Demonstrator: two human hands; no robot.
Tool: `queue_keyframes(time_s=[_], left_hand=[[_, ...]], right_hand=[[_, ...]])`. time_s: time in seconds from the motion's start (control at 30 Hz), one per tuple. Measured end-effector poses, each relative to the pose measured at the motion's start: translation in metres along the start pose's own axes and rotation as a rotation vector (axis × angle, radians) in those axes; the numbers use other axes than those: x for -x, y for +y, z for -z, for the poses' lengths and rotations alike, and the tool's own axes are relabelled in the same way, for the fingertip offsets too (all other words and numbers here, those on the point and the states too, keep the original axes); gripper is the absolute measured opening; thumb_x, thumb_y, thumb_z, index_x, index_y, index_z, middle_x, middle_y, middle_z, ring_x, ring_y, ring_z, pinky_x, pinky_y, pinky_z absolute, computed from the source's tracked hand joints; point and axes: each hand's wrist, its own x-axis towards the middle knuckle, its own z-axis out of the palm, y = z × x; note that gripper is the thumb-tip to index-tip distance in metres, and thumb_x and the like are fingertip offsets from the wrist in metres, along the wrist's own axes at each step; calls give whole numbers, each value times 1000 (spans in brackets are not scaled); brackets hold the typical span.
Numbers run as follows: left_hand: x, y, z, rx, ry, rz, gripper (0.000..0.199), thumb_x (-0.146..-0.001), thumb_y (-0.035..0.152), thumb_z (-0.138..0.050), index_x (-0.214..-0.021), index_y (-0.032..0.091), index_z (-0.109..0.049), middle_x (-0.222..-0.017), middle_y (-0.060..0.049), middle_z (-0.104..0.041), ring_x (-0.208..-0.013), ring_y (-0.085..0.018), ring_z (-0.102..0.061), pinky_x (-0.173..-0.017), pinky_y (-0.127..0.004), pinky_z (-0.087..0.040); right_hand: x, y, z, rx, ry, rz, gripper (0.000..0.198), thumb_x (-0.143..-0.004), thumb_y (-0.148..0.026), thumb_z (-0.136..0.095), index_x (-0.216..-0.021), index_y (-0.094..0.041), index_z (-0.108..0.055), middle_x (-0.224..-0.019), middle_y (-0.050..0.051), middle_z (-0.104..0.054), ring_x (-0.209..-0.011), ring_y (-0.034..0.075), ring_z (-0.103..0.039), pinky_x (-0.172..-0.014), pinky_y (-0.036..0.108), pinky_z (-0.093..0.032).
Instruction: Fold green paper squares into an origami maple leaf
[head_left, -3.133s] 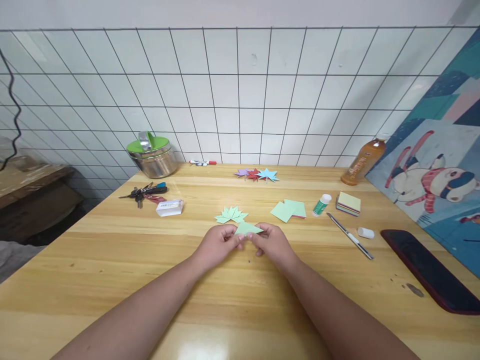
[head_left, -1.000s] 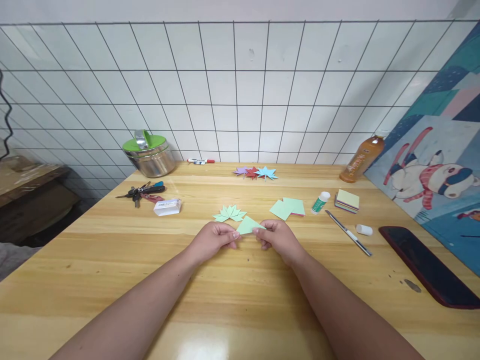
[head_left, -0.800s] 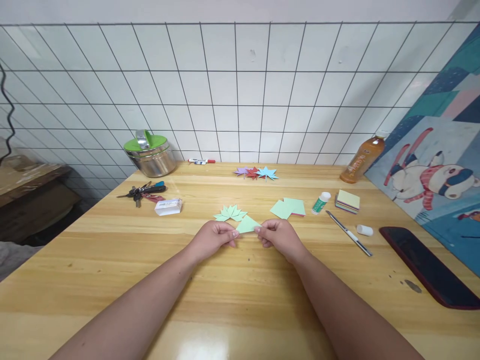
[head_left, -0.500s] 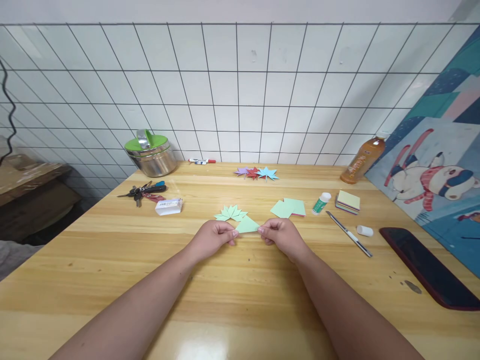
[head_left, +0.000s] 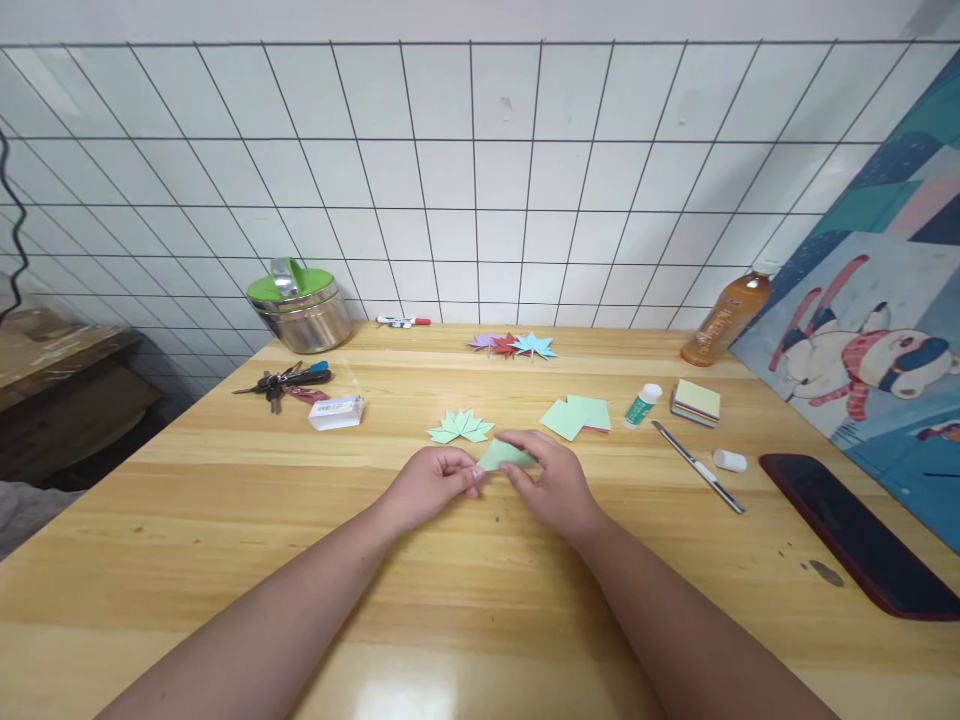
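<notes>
A small piece of folded green paper (head_left: 495, 455) is held between my two hands, above the wooden table. My left hand (head_left: 439, 485) pinches its left corner between thumb and fingers. On the other side my right hand (head_left: 553, 482) grips the paper, fingers over its upper edge and thumb at its lower edge, covering its right part. Just beyond my left hand lies a green folded-paper leaf (head_left: 460, 427) with several points. Loose green paper squares (head_left: 576, 416) overlap on the table beyond my right hand.
To the right are a glue stick (head_left: 643, 407), its cap (head_left: 730, 461), a paper stack (head_left: 695, 402), a utility knife (head_left: 697, 467), a phone (head_left: 855, 535) and a bottle (head_left: 726, 320). Paper leaves (head_left: 534, 346) lie behind. Keys (head_left: 289, 381), a small box (head_left: 336, 413) and a pot (head_left: 304, 318) stand left.
My right hand has shifted its hold from the paper's right corner to farther over its upper edge, fingers now covering more of it. My left hand keeps its pinch, almost unmoved.
</notes>
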Motion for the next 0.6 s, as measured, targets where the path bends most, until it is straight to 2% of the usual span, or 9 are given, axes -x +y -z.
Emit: queue_keyframes(time_s=[0.1, 0.23, 0.43, 0.6], left_hand=[[-1, -2, 0, 11, 16, 9, 31, -74, 45, -59, -74, 15, -66, -65, -4, -68, -61, -16, -60, -59, -24, -42], [-2, -3, 0, 39, 23, 22, 31, -74, 45, -60, -76, 14, -67, -66, -4, -68, -63, -16, -61, -61, -24, -43], [-2, -2, -1, 173, -70, 49, 44, -81, 51, -48, -83, 12, -67, -75, -9, -70, -65, -15, -60, -63, -25, -45], [-1, -4, -1, 186, -115, 20, 42, -81, 50, -51, -76, 12, -66, -74, -8, -69, -62, -13, -58, -61, -23, -44]], right_hand=[[1, 4, -2, -13, -5, -39, 42, -75, -17, -57, -116, -26, -55, -115, 4, -61, -100, 18, -57, -88, 34, -45], [1, 8, -3, -12, 5, -79, 35, -76, -15, -54, -108, -25, -60, -108, 3, -64, -97, 17, -59, -83, 32, -48], [1, 8, -4, -54, -3, -124, 32, -76, -15, -54, -105, -26, -62, -103, 1, -66, -91, 16, -61, -77, 29, -51], [1, 8, -5, -88, 0, -137, 37, -76, -16, -55, -111, -27, -60, -109, 2, -64, -95, 17, -60, -77, 29, -51]])
